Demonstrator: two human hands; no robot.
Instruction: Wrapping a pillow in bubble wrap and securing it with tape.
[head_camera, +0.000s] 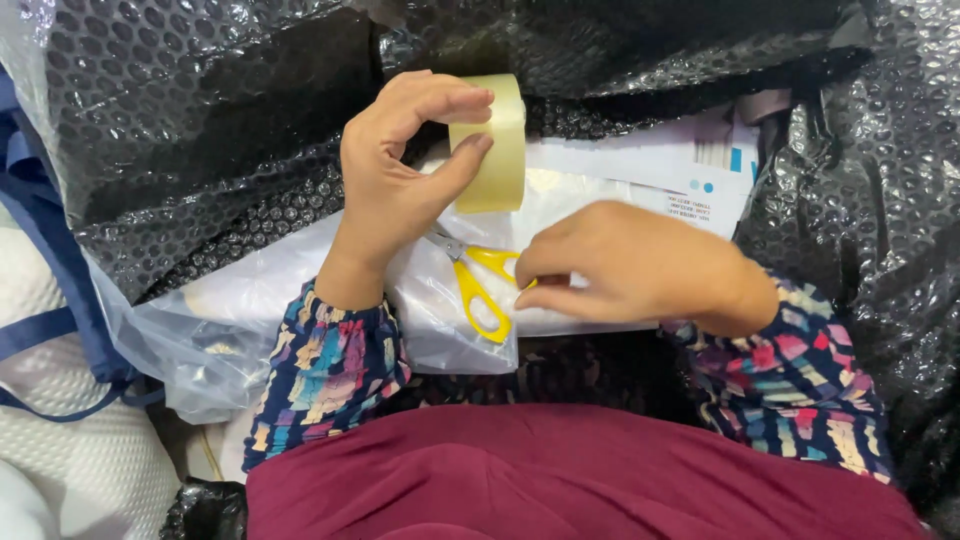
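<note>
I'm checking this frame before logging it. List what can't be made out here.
Head view:
- Scissors: blades hidden under the left hand.
- Right hand: fingertips curl under, what they pinch is hidden.
- Tape roll: loose end not discernible.
- Paper label: partly covered by black bubble wrap.

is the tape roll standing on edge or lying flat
On edge: the left hand holds the tape roll upright, its broad band facing the camera, above the yellow-handled scissors.

Scissors (478, 282) on bag (300, 290) — below tape (492, 145)
</note>
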